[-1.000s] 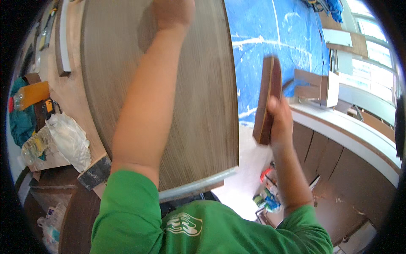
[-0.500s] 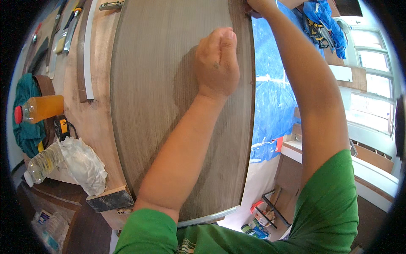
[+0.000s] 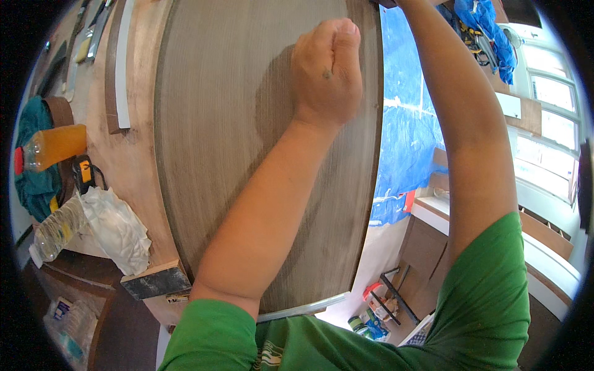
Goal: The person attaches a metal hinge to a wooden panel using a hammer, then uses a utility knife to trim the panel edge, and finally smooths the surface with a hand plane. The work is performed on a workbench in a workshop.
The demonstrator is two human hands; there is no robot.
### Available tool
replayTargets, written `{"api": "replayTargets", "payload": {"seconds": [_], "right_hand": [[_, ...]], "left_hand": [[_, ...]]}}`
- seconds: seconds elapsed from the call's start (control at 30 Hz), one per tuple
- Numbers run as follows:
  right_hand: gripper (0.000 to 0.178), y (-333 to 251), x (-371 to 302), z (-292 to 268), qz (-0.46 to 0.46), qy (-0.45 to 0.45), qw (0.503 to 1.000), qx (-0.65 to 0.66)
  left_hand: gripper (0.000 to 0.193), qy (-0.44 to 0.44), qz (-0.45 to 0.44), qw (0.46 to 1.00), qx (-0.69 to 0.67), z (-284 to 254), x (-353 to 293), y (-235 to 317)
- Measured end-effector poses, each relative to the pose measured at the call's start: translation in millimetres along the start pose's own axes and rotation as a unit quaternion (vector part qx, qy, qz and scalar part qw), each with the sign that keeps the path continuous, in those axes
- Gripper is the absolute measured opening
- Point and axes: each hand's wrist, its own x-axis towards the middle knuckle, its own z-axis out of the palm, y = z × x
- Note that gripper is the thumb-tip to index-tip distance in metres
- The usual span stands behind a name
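Note:
A long grey-brown wood-grain panel (image 3: 216, 123) lies lengthwise in front of me. My left hand (image 3: 328, 74) is closed above it, thumb laid against the curled fingers, and its shadow falls on the panel. Whatever it may hold is hidden. At the top edge of the view, my right hand (image 3: 407, 2) is almost wholly cut off. It is beside the panel's right edge with a small dark thing (image 3: 387, 3) at it, and its fingers do not show.
Left of the panel, the wooden bench carries a bottle of orange liquid (image 3: 59, 147), a tape measure (image 3: 83, 173), a clear bottle (image 3: 57, 232), a crumpled white bag (image 3: 114, 229) and a dark-faced block (image 3: 156, 281). Blue sheeting (image 3: 405, 148) covers the area to the right.
Both hands have gone farther up in the view, the right one nearly out of it. The bench things sit slightly farther left and higher. My left hand stays closed.

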Motion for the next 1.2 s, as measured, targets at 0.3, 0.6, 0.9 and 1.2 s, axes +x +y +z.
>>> {"api": "replayTargets", "payload": {"seconds": [0.3, 0.6, 0.9, 1.2], "right_hand": [[0.053, -4, -148, -19, 0.043, 0.01, 0.999, -0.021], [0.065, 18, -354, -24, 0.034, 0.006, 0.999, -0.037], [0.081, 23, -570, -38, 0.066, -0.02, 0.997, 0.031], [0.08, 23, -741, -92, 0.215, -0.129, 0.959, 0.132]], "left_hand": [[0.042, -0.06, -0.099, 0.992, 0.06, -9, 2, 24], [0.054, -0.05, -0.045, 0.994, 0.086, -3, -2, -1], [0.061, -0.073, -0.063, 0.995, 0.0, -1, 8, -16], [0.06, -0.073, -0.109, 0.991, 0.019, -7, 11, -18]]}}
